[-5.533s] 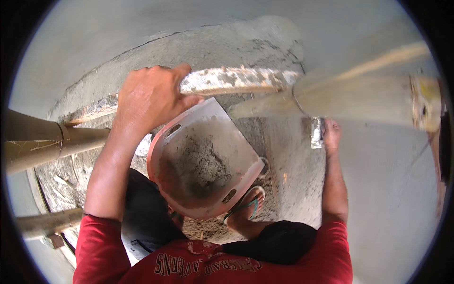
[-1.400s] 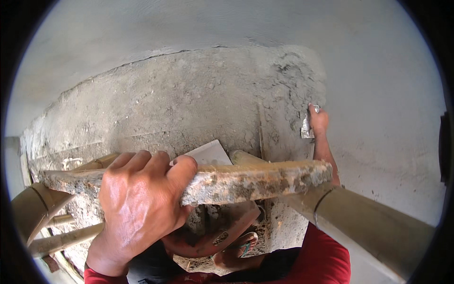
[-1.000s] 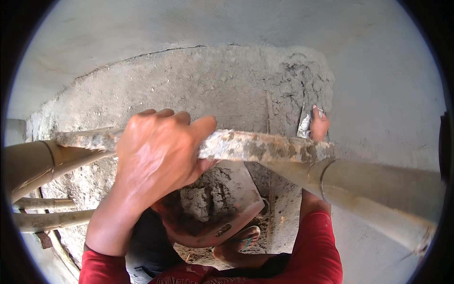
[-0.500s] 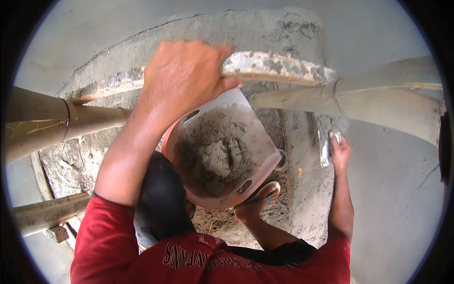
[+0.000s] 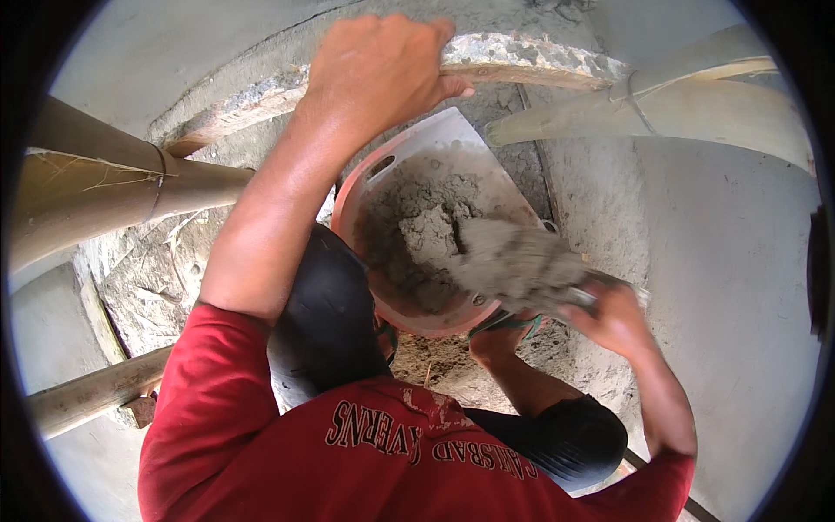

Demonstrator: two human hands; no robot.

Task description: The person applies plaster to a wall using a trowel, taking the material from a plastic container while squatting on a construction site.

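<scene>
My left hand [image 5: 383,74] is closed over the top edge of a mortar-spattered wooden board [image 5: 531,61], its thumb on the near side. In my right hand [image 5: 613,317] is the handle of a trowel [image 5: 522,265], its grey blade smeared by motion. The blade reaches over the right side of a reddish-rimmed tub [image 5: 409,324] between my legs. Grey wet mortar [image 5: 429,235] sits inside the tub, with a paler lump in the middle. Whether the blade carries mortar I cannot tell.
Bamboo poles [image 5: 130,178] tied with wire stand at the left, and another pole [image 5: 678,109] crosses at the upper right. A lower pole [image 5: 100,391] juts in at the left. Smooth grey plastered wall [image 5: 722,235] runs along the right. My sandaled foot is beside the tub.
The trowel has swung from the wall at the right, leftward over the tub, in my right hand. My left hand stays on the board; the view has shifted a little.
</scene>
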